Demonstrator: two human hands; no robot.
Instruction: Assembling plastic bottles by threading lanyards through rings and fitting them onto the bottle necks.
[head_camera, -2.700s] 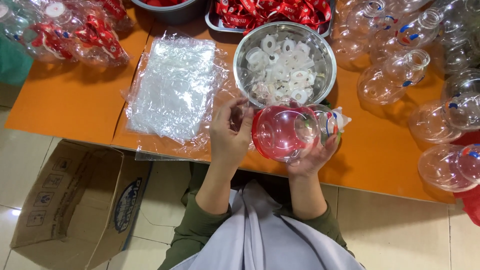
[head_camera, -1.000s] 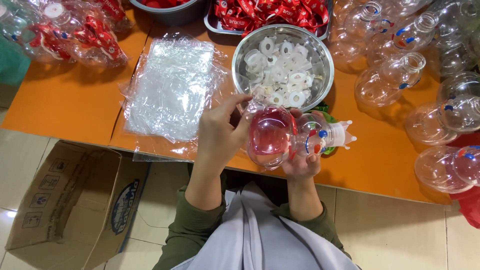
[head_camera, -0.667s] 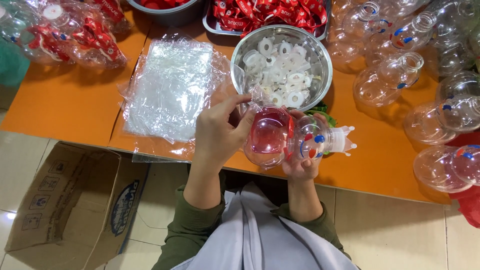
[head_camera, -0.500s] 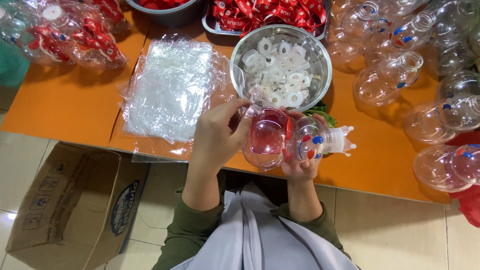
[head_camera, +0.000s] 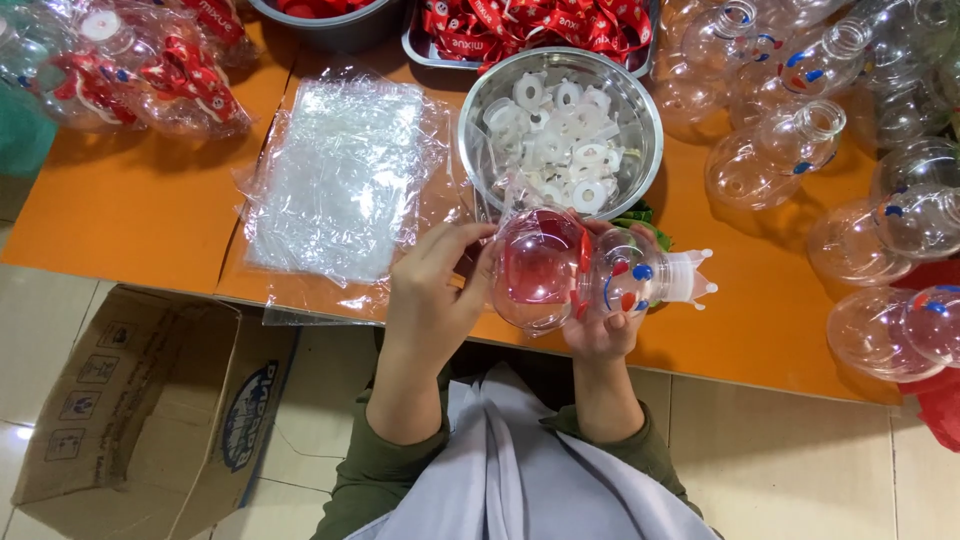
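A clear snowman-shaped plastic bottle (head_camera: 570, 275) with red and blue marks and a white crown-shaped cap lies sideways over the table's front edge. My right hand (head_camera: 600, 325) cups it from below. My left hand (head_camera: 430, 295) grips a thin clear plastic bag at the bottle's round bottom end, partly drawn over it. Just behind stands a steel bowl (head_camera: 640, 105) of white plastic rings.
A stack of clear plastic bags (head_camera: 340, 180) lies left of the bowl on the orange table (head_camera: 130, 215). Several empty clear bottles (head_camera: 860, 200) crowd the right side; bagged bottles (head_camera: 120, 70) lie far left. A tray of red ribbons (head_camera: 540, 20) sits behind. An open cardboard box (head_camera: 150, 400) stands on the floor.
The bottle has turned sideways so its white cap points right and has shifted slightly right. My left hand has moved to the bottle's bottom end with the clear bag.
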